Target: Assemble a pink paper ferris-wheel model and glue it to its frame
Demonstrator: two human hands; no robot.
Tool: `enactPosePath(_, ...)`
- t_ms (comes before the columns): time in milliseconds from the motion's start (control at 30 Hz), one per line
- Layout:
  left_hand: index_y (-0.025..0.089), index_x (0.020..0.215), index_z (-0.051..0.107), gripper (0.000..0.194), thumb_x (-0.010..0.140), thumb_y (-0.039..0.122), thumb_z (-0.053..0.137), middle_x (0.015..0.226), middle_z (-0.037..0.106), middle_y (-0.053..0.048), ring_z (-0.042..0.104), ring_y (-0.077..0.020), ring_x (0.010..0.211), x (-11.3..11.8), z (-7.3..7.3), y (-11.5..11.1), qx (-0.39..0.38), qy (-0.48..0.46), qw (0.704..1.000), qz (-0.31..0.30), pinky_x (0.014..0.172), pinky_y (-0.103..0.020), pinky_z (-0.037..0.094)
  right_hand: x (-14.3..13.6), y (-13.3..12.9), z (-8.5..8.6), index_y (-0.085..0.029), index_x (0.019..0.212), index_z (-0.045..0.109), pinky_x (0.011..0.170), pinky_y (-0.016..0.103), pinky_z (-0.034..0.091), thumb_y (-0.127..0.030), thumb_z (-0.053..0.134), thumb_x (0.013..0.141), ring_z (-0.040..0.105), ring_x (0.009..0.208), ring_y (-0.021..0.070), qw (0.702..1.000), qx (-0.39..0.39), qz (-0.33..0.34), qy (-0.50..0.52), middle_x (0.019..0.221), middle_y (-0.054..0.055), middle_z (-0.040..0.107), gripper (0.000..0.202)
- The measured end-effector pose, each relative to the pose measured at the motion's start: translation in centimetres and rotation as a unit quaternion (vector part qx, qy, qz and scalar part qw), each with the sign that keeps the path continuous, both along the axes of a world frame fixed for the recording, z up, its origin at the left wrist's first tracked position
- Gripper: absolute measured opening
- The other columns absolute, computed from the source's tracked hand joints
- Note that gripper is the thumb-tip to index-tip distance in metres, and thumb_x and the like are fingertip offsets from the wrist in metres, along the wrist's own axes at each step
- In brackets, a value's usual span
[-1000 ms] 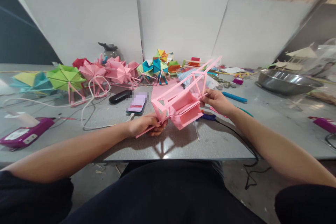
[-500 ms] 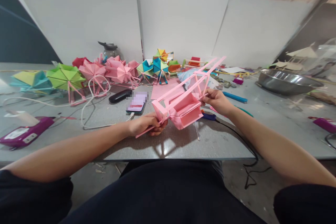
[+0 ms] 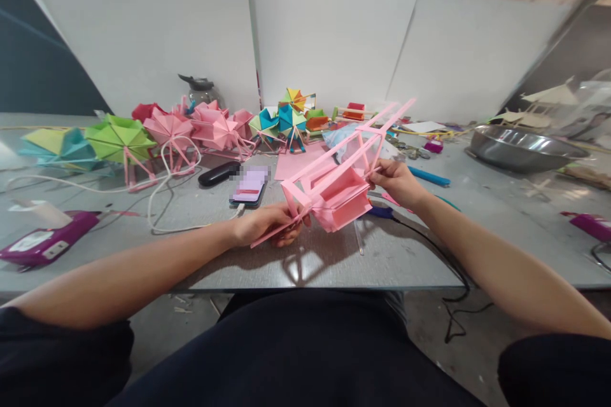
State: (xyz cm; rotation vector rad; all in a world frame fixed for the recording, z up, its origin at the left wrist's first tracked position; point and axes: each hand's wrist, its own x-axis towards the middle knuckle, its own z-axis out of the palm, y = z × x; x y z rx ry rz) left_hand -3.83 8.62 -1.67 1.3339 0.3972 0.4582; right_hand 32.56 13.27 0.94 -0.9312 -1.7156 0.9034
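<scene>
A pink paper model (image 3: 341, 200) with a folded wheel set between long stick legs is held tilted above the grey table, its legs pointing up and to the right. My left hand (image 3: 272, 226) is closed on the frame at the model's lower left end. On the other side, my right hand (image 3: 394, 181) pinches the model near the wheel's right end. A pink paper sheet (image 3: 303, 162) lies behind the model, partly hidden by it. The blue glue gun (image 3: 379, 212), with a black cable, is just below my right hand.
Finished pink wheels (image 3: 217, 127), a green one (image 3: 119, 140) and multicoloured ones (image 3: 286, 121) stand along the back. A phone (image 3: 249, 186) on a white cable lies left of centre. At the right are a metal bowl (image 3: 525, 149) and a blue stick (image 3: 429, 177).
The pink model has shifted slightly to the right and tilted a little, with both hands still on it. My left fingers have moved slightly along its frame.
</scene>
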Motion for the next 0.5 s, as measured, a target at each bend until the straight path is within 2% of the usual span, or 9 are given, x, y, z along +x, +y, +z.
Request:
enactPosePath(133,0.016,0.106,0.061,0.026,0.089,0.036,0.059,0.076,0.069,-0.007,0.063,-0.0184,0.059,-0.3,0.1,0.1,0.009,-0.023,1.000,-0.015,0.052,-0.027,0.040,0.1,0.3,-0.2,-0.023,0.076,0.068,0.065,0.036,0.050,-0.071,0.092,0.072,0.058,0.062,0.0172,1.000,0.002,-0.002,0.006,0.066,0.001,0.065,0.054)
enactPosePath(233,0.013,0.114,0.062,0.033,0.088,0.034,0.058,0.087,0.077,-0.014,0.068,-0.0200,0.061,-0.3,0.2,0.2,0.000,-0.023,0.999,-0.024,0.054,-0.029,0.045,0.1,0.3,-0.2,-0.023,0.074,0.068,0.064,0.036,0.049,-0.071,0.094,0.071,0.057,0.062,0.0171,1.000,-0.002,-0.003,0.021,0.065,0.001,0.065,0.054)
enactPosePath(400,0.007,0.117,0.070,0.041,0.080,0.023,0.067,0.093,0.081,-0.018,0.072,-0.0205,0.068,-0.3,0.9,0.2,-0.001,-0.032,0.999,0.015,0.065,-0.031,0.052,0.1,0.3,-0.1,-0.024,0.074,0.069,0.063,0.037,0.048,-0.074,0.096,0.063,0.056,0.061,0.0183,0.998,-0.019,-0.007,0.052,0.065,0.002,0.065,0.058)
enactPosePath(500,0.008,0.123,0.072,0.048,0.077,0.020,0.072,0.098,0.083,-0.018,0.072,-0.0201,0.070,-0.4,1.1,0.2,0.003,-0.055,0.998,0.031,0.068,-0.033,0.053,0.0,0.2,-0.1,-0.024,0.075,0.069,0.064,0.037,0.048,-0.075,0.096,0.063,0.056,0.061,0.0185,0.998,-0.025,-0.003,0.062,0.064,0.002,0.065,0.058)
